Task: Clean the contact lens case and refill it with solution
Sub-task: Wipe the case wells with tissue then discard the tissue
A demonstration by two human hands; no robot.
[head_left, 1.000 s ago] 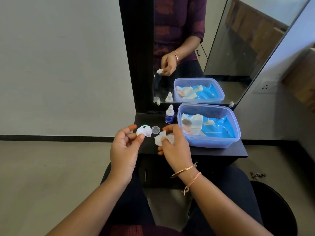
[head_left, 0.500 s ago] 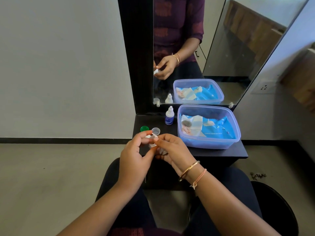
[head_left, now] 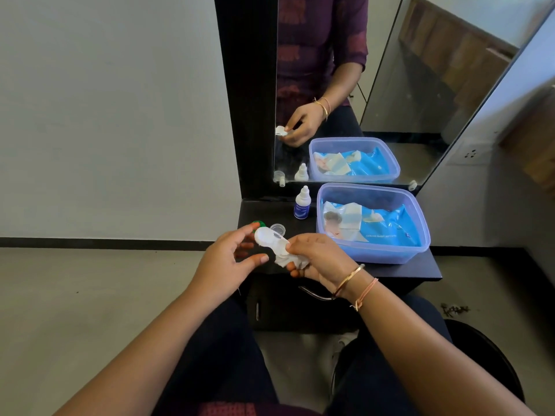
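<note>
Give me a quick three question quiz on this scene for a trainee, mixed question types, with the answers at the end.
1. True or false: the solution bottle stands on the table, outside the plastic tub.
2. Together with the lens case, the right hand holds: A) a wipe; B) a spoon; C) a comb.
3. Fill in: the cap partly hidden behind the left hand is coloured ____.

Key: 1 true; 2 A; 3 green.
</note>
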